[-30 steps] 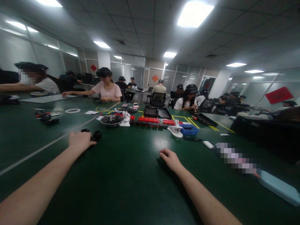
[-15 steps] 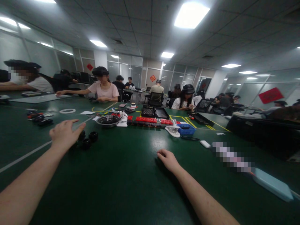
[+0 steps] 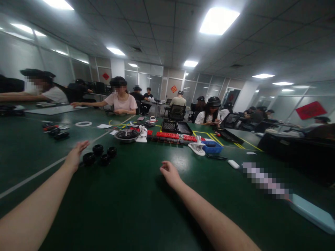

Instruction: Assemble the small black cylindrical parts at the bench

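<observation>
My left hand is held just left of a small group of glossy black round pieces. Its fingers stretch forward with the palm turned towards the pieces, and nothing is in it. Near the middle of the green table, my right hand hovers low with loosely bent fingers. No object shows in the right hand, though its palm side is partly hidden. A row of red and black blocks lies beyond both hands, with a metal bowl holding black cable at its left.
Screwdriver-like tools and a white ring lie far left. A white clamp, a blue bin and an open black case stand further back. A light-blue case lies right. Several people sit around.
The view has shifted, so the scene sits further right and lower. My left hand has turned edge-on, uncovering the black pieces. My right hand has moved left over the table.
</observation>
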`<act>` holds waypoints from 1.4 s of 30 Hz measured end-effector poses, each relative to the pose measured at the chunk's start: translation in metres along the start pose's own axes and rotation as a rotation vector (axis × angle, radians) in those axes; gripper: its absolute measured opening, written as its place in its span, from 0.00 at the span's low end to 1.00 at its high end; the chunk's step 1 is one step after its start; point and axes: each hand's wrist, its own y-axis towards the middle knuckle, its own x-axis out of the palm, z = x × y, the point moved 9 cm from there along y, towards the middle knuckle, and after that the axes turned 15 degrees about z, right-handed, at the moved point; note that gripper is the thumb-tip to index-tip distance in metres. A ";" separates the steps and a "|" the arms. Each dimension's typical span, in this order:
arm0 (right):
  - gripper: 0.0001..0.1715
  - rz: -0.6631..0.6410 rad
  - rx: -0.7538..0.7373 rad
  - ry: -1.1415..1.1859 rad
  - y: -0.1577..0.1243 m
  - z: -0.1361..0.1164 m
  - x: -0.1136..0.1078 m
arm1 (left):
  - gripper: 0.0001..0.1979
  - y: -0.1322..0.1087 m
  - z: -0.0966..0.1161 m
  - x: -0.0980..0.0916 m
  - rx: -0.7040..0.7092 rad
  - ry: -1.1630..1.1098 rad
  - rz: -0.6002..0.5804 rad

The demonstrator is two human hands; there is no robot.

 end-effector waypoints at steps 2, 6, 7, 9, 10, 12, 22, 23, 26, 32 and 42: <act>0.28 -0.062 0.041 0.033 -0.003 -0.020 0.045 | 0.28 0.001 -0.001 0.005 0.015 -0.025 -0.029; 0.41 -0.155 0.077 0.099 -0.010 -0.068 0.133 | 0.29 0.008 -0.008 0.012 0.032 -0.031 -0.059; 0.42 -0.157 0.087 0.105 -0.009 -0.077 0.150 | 0.30 0.010 -0.011 0.014 0.034 -0.021 -0.065; 0.42 -0.140 0.096 0.117 -0.003 -0.093 0.180 | 0.32 0.014 -0.014 0.019 0.045 0.012 -0.095; 0.41 -0.123 0.099 0.122 0.001 -0.099 0.192 | 0.33 0.015 -0.015 0.022 0.055 0.030 -0.116; 0.39 -0.080 0.105 0.131 0.010 -0.108 0.213 | 0.35 0.017 -0.015 0.029 0.082 0.057 -0.163; 0.20 0.193 0.026 0.133 0.030 -0.107 0.231 | 0.19 0.005 0.005 0.084 0.181 0.004 -0.175; 0.19 0.218 0.016 0.129 0.034 -0.104 0.224 | 0.18 0.003 0.007 0.091 0.178 -0.015 -0.166; 0.18 0.260 -0.016 0.111 0.048 -0.089 0.199 | 0.12 -0.008 0.015 0.119 0.166 -0.068 -0.157; 0.16 0.323 -0.022 0.047 0.073 -0.040 0.122 | 0.12 -0.057 0.047 0.195 0.151 -0.145 -0.208; 0.15 0.425 0.031 -0.035 0.099 0.046 -0.024 | 0.12 -0.176 0.118 0.299 0.150 -0.167 -0.304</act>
